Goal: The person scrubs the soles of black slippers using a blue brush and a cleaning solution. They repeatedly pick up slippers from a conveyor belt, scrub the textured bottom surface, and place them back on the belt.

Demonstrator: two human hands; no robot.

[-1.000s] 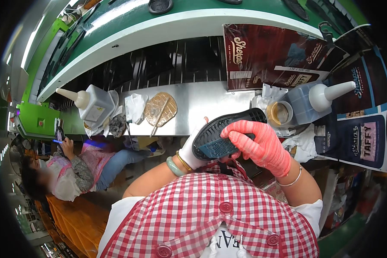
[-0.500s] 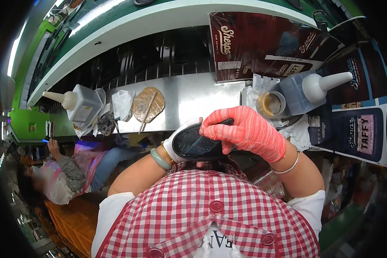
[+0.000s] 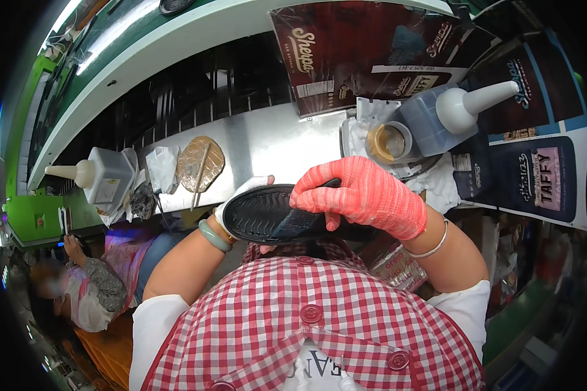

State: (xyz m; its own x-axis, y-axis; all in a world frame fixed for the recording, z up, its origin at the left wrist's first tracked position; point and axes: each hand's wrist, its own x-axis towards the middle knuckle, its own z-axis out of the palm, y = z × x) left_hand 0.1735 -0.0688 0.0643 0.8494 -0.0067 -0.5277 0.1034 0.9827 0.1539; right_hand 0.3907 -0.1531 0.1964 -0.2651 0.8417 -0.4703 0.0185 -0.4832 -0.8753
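A black shoe sole [image 3: 257,210] with wavy grooves rests in my left hand [image 3: 245,186], which wears a white glove. The fingers wrap around its far and near edges, with most of the hand hidden underneath. Over the right part of the sole is my right hand [image 3: 365,195], in a pinkish-red knitted glove. Its thumb and fingers are pinched together close to the grooved surface. A small dark edge shows by these fingers, but what they hold is unclear. A glossy bluish patch lies on the sole below the fingertips.
Behind my hands runs a metal ledge [image 3: 241,140]. On it are a brown disc [image 3: 201,171] with a stick across it and a white-nozzled bottle [image 3: 107,176]. At right stand another nozzled bottle [image 3: 430,117] and a small cup [image 3: 389,143]. Another person [image 3: 104,280] sits at left.
The sole has turned flatter toward me, showing more of its grooves. Both hands have shifted slightly left in the picture, as has the whole bench. My right hand keeps its pinch.
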